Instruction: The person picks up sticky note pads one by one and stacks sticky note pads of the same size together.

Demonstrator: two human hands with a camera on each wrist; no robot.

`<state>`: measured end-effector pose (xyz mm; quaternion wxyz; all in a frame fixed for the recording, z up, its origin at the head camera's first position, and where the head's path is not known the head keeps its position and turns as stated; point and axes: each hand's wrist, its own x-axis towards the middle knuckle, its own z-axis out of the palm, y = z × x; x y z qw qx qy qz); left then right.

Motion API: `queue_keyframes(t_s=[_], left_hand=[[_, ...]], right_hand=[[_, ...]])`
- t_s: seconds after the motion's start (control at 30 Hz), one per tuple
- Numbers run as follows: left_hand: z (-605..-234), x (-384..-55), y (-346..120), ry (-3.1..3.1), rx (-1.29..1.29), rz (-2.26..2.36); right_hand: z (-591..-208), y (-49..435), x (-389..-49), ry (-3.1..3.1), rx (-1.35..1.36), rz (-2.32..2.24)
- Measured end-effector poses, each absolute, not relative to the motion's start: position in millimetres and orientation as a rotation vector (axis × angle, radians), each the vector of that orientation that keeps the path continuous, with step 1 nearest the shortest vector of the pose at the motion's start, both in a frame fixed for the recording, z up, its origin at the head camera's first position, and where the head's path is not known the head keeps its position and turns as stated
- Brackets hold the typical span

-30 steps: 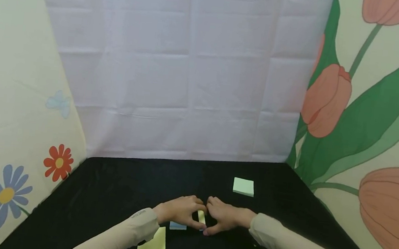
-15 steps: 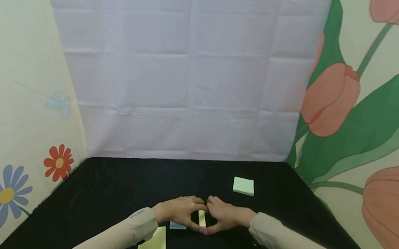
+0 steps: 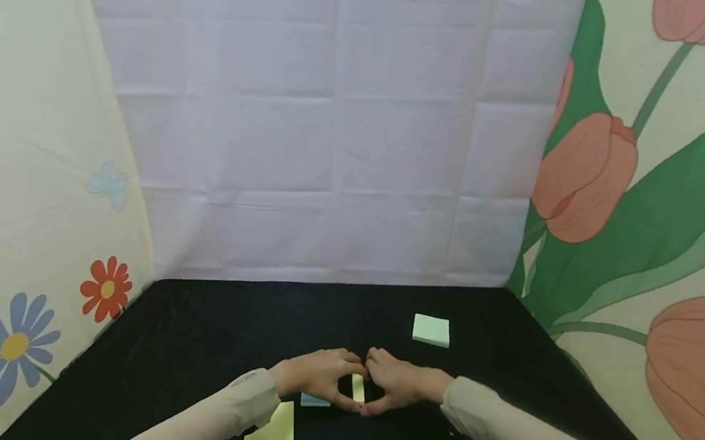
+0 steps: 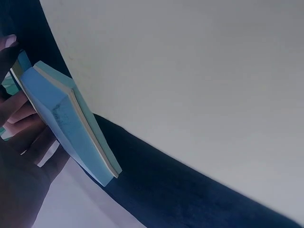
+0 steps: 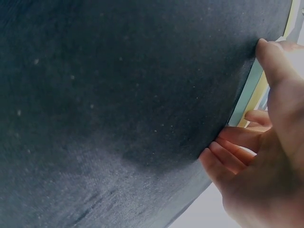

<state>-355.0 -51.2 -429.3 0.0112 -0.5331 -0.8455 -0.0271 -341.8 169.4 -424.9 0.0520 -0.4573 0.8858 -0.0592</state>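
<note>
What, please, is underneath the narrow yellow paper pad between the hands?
Beneath that yellow pad, the right wrist view shows a teal layer against black cloth; its underside and whatever the right hand covers are hidden.

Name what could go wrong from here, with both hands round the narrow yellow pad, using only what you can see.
1. The left hand and right hand both hold the narrow yellow pad; uneven pressure might skew it against the green layer alongside.
2. The blue pad sits close by the left hand, so a small shift could nudge it.
3. The left sleeve overlaps the larger yellow pad in the head view and may drag it.
</note>
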Motion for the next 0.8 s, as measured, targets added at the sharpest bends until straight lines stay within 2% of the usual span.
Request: queue_keyframes(t_s=[0.33, 0.63, 0.8], left_hand=[[-428, -355, -56, -2.681, -1.647, -0.126], [-421, -352, -63, -2.704, -1.604, -0.208], [-418, -350, -66, -2.720, -1.551, -0.212]], right_hand=[[-420, 169, -339, 2.670, -1.358, -0.218], [-425, 175, -344, 2.627, -1.469, -0.244], [-418, 172, -339, 2.637, -1.350, -0.196]])
